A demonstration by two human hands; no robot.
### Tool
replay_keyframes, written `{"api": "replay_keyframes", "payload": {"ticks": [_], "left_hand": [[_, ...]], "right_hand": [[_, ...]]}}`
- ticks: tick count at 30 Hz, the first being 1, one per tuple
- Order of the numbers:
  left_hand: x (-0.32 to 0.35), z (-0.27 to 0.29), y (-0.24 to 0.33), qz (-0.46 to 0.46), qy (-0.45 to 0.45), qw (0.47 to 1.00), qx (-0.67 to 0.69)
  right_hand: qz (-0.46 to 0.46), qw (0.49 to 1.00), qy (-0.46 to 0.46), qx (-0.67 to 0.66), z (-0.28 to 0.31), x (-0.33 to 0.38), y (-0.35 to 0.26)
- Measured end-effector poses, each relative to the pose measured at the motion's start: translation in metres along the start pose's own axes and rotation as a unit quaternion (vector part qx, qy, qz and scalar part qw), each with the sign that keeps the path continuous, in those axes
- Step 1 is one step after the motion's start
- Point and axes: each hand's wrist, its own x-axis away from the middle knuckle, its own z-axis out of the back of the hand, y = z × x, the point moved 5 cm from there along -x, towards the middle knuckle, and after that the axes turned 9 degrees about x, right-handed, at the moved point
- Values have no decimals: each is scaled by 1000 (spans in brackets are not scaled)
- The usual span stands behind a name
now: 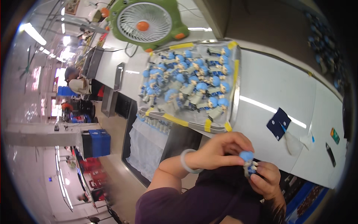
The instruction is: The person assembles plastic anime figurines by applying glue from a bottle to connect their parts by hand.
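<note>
Between my two hands is a small figurine (249,168) with a light blue cap and a blue and pale body. My left hand (220,151), with a pale bangle at the wrist, pinches it by the capped head. The fingers of my right hand (266,179) are closed on the lower body. Just beyond my hands, a tray (235,93) edged with yellow tape bears many similar blue-capped figurines (194,80), most lying on their sides on a clear plastic lining.
A green fan (145,24) stands behind the tray. To the right on the white table (261,82) lie a dark blue cloth (278,124), a white crumpled wipe (292,143), a black pen-like tool (330,155) and a small green packet (335,136). A lower covered tray (147,145) sits at the left.
</note>
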Motion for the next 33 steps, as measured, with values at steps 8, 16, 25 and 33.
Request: {"api": "replay_keyframes", "payload": {"ticks": [8,16,25,33], "left_hand": [[44,110,182,-338,350,787,-378],[10,108,193,-194,293,573,-740],[-233,-18,118,-206,-49,601,-771],[-409,-45,41,-342,-153,650,-661]], "right_hand": [[-111,992,24,55,-1,-6,28],[-119,992,24,28,1,-13,32],[-96,994,32,35,5,-4,29],[-85,995,23,39,3,1,35]]}}
